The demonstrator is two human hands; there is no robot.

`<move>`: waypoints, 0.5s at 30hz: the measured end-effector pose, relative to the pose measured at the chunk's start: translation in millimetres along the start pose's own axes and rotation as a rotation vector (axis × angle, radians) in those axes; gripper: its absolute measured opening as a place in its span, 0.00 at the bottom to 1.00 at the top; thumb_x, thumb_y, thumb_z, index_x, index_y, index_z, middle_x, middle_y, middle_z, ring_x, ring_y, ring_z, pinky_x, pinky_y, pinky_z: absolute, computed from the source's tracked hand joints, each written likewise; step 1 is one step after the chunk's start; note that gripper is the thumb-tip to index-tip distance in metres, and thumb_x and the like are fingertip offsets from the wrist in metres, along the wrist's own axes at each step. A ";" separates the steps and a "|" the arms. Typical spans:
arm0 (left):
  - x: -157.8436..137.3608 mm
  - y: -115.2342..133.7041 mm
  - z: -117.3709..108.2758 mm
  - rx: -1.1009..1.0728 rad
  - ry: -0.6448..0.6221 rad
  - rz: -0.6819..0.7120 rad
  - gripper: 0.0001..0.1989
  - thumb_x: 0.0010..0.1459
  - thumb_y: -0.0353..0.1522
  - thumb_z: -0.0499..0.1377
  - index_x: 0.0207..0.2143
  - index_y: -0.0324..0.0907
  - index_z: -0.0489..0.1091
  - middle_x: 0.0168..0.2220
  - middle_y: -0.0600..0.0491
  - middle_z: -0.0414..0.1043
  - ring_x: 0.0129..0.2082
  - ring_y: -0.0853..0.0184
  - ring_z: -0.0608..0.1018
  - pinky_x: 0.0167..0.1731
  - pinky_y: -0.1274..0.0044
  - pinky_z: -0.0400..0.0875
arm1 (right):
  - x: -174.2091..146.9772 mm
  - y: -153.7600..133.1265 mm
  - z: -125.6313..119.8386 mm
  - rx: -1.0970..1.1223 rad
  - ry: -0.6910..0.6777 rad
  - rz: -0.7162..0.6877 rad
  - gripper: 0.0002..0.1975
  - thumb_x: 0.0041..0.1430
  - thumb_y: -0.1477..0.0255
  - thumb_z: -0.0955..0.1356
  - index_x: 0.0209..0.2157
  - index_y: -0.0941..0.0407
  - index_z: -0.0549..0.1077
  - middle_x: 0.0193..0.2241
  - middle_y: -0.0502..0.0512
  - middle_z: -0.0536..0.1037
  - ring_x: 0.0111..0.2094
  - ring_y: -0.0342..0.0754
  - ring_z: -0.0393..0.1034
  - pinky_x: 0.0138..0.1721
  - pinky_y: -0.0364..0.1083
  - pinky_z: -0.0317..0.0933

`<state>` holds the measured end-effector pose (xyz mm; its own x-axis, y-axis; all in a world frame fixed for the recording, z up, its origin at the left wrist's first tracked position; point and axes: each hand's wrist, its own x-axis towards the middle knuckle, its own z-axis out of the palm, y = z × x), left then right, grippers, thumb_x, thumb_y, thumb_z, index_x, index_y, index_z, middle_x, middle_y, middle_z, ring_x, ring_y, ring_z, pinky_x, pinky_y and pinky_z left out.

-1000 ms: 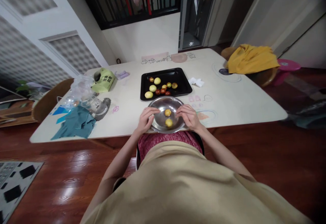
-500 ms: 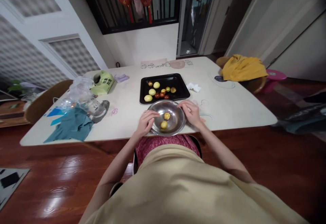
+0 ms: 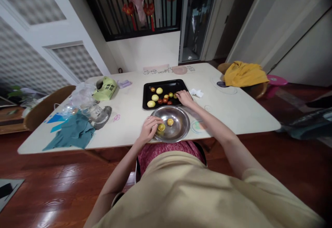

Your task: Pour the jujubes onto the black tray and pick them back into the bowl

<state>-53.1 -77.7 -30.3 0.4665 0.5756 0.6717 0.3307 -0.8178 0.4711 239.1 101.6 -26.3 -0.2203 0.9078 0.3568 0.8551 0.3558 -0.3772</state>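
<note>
Low in the centre of the frame, the left hand (image 3: pixel 149 128) rests curled on the near-left rim of the round shiny metal bowl (image 3: pixel 181 131), fingertips beside one of two small yellow fruits (image 3: pixel 161 127) lying inside it. The bowl sits at the near edge of the white counter (image 3: pixel 233 110). Just beyond, the right hand (image 3: pixel 184 97) reaches onto the right side of the black rectangular baking tray (image 3: pixel 162 84), fingers bent over the small yellow and red fruits (image 3: pixel 155 97) there; whether it pinches one cannot be told. Further left lies a crumpled teal cloth (image 3: pixel 72 134).
</note>
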 end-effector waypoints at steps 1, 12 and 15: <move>0.0 0.1 -0.1 -0.001 -0.001 0.000 0.23 0.79 0.40 0.45 0.48 0.40 0.79 0.49 0.42 0.82 0.49 0.58 0.80 0.52 0.62 0.69 | -0.2 0.8 1.5 0.004 -0.002 -0.006 0.11 0.73 0.72 0.65 0.47 0.59 0.79 0.45 0.69 0.83 0.52 0.63 0.72 0.57 0.60 0.65; -1.3 -1.8 0.4 0.016 -0.015 -0.027 0.26 0.79 0.42 0.44 0.48 0.42 0.80 0.48 0.42 0.82 0.49 0.57 0.81 0.53 0.61 0.69 | -16.3 2.0 -5.9 0.264 -0.061 -0.092 0.16 0.58 0.75 0.72 0.49 0.55 0.73 0.44 0.57 0.82 0.42 0.54 0.75 0.46 0.50 0.69; -1.0 -2.3 0.5 0.024 -0.016 -0.026 0.27 0.79 0.42 0.43 0.48 0.42 0.80 0.48 0.42 0.82 0.49 0.57 0.81 0.53 0.61 0.70 | -18.0 -3.3 -11.2 0.286 -0.001 -0.134 0.17 0.56 0.76 0.72 0.49 0.56 0.76 0.46 0.60 0.81 0.46 0.57 0.74 0.48 0.53 0.70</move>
<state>-54.0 -76.4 -32.4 0.4704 0.5969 0.6499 0.3624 -0.8022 0.4745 245.5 81.6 -21.8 -0.3230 0.8488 0.4186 0.6515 0.5203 -0.5522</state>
